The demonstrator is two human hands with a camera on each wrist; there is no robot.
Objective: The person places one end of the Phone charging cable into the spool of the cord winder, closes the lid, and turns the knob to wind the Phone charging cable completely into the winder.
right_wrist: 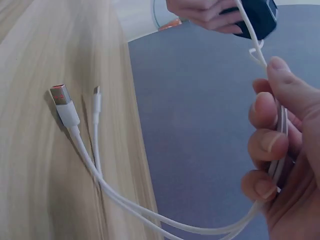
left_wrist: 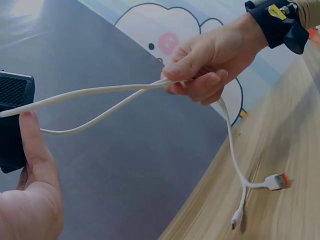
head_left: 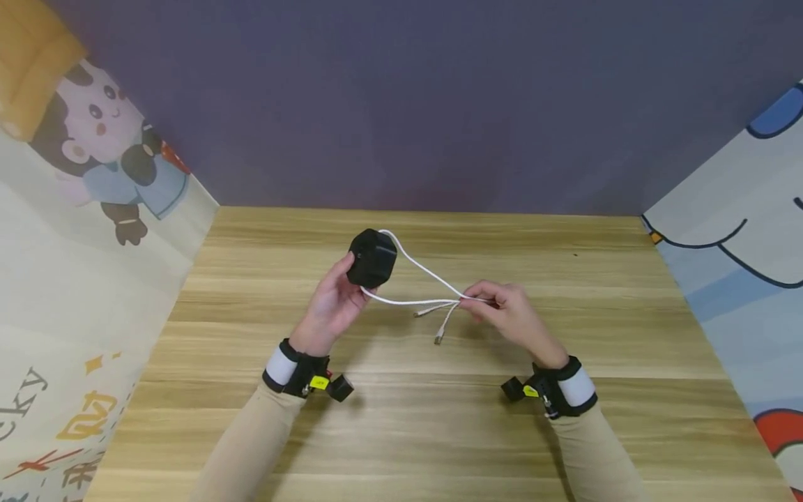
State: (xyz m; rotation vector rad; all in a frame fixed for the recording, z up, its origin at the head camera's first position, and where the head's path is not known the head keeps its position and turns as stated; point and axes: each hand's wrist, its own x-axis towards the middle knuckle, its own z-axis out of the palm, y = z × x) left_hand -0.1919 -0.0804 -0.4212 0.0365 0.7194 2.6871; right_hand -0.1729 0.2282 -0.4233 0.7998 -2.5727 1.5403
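Above a wooden bench [head_left: 439,418], the left hand [head_left: 329,307] grips a black charger block [head_left: 372,258], fingers curled around it. A white cable [head_left: 426,275] loops from it to the right hand [head_left: 508,314], whose fingers pinch both strands together; two plugs [head_left: 433,324] dangle just below those fingers.

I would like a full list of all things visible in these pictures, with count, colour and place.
black box: one, black, held above the table, cable looped round it
cable: one, white, between the hands, two plug ends hanging
table: one, light wood, below
back wall: one, dark purple-grey, behind
side panels: two, pale with cartoon drawings, left and right
wrist bands: two, black and white
left hand: grips the black box
right hand: pinches the cable
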